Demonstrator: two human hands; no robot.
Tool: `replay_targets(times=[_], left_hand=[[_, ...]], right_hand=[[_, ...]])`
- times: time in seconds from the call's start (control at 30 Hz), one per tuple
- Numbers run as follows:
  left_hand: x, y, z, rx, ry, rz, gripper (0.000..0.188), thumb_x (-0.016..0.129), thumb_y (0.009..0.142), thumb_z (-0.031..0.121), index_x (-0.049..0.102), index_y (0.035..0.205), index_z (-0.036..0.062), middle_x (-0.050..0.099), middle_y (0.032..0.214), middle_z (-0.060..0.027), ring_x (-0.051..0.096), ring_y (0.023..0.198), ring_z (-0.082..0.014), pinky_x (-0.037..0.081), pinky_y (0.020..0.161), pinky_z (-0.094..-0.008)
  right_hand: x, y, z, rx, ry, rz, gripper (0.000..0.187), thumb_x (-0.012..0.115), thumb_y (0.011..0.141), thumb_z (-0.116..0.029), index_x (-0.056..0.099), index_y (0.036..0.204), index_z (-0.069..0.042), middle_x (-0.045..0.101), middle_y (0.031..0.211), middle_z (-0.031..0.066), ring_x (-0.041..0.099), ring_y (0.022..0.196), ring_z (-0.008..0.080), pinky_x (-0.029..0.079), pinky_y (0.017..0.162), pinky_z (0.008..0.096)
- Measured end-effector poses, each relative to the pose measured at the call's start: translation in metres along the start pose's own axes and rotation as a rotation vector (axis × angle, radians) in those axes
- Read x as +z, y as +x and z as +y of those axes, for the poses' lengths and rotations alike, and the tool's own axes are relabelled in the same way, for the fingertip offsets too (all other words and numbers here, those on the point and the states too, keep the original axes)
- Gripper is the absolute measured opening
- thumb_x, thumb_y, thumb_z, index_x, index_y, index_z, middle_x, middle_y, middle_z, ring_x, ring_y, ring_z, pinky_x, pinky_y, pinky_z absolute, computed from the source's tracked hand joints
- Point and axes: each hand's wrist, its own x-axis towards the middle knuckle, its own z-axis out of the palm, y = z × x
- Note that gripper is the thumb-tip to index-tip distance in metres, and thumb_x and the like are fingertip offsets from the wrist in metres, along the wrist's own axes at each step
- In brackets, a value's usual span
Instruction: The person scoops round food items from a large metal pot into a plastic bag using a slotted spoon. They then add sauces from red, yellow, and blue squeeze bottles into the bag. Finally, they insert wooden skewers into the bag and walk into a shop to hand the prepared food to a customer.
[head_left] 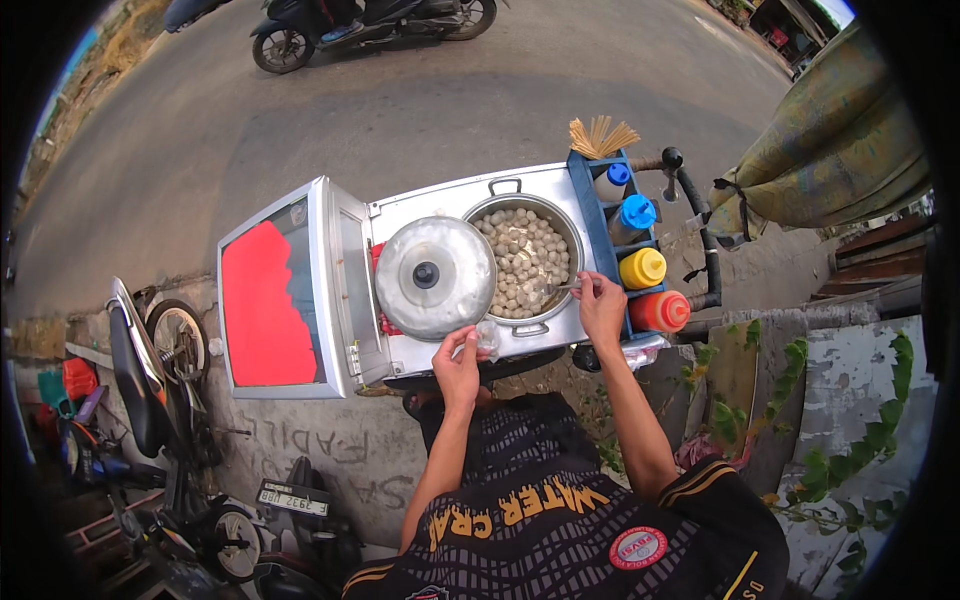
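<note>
A two-handled metal pot (577, 238) full of round greyish meatballs (519, 246) sits in the cart's metal top. My right hand (602, 308) is closed on the handle of a metal spoon (541, 292), whose bowl rests among the meatballs at the pot's near right side. My left hand (458, 368) pinches a small clear plastic bag (488, 337) just off the pot's near left rim. Partly overlapping the pot on its left lies a round metal lid (437, 295) with a black knob. What the bag contains is too small to tell.
Right of the pot, a blue rack (592, 222) holds wooden skewers (602, 138) and squeeze bottles, including a yellow one (642, 268) and a red one (661, 311). A framed glass case (333, 290) stands at left. Parked motorbikes (170, 370) and a passing one (370, 30) surround the cart.
</note>
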Motion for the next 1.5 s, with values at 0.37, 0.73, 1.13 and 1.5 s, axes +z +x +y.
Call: replay_targets(times=[0.37,0.73,1.13,1.5], left_hand=[[-0.001,0.004,0.002,-0.012,0.013,0.03,0.028,0.066,0.106,0.016,0.068,0.126,-0.0037,0.074,0.112,-0.0125,0.072,0.079,-0.0163,0.057,0.07,-0.028],[-0.01,0.015,0.004,-0.034,-0.017,0.042,0.027,0.068,0.105,0.019,0.071,0.124,-0.0005,0.075,0.111,-0.0087,0.067,0.076,-0.0108,0.053,0.069,-0.0263],[-0.001,-0.002,0.003,0.121,0.183,0.035,0.022,0.067,0.105,0.013,0.071,0.118,-0.0046,0.073,0.104,-0.0076,0.072,0.09,-0.0139,0.059,0.077,-0.0275],[-0.003,-0.001,-0.005,0.051,-0.032,0.147,0.023,0.064,0.107,0.014,0.068,0.121,-0.005,0.071,0.11,-0.0125,0.073,0.095,-0.0192,0.063,0.085,-0.0326]], right_hand=[[-0.021,-0.018,-0.009,0.238,0.609,-0.12,0.027,0.062,0.108,-0.016,0.07,0.117,0.008,0.077,0.107,0.0143,0.078,0.088,0.0234,0.063,0.082,0.029],[0.005,-0.108,-0.006,0.158,0.609,-0.264,0.028,0.062,0.109,-0.015,0.072,0.118,0.009,0.077,0.107,0.0159,0.077,0.092,0.0214,0.062,0.085,0.0299],[0.025,-0.133,-0.078,-0.436,0.122,-0.21,0.017,0.07,0.095,0.0,0.073,0.112,0.004,0.076,0.101,0.0204,0.075,0.092,0.0375,0.06,0.08,0.0416],[-0.025,-0.137,-0.097,-0.511,0.066,-0.102,0.014,0.069,0.096,0.002,0.073,0.109,0.005,0.076,0.097,0.0174,0.075,0.087,0.0332,0.059,0.078,0.0382]])
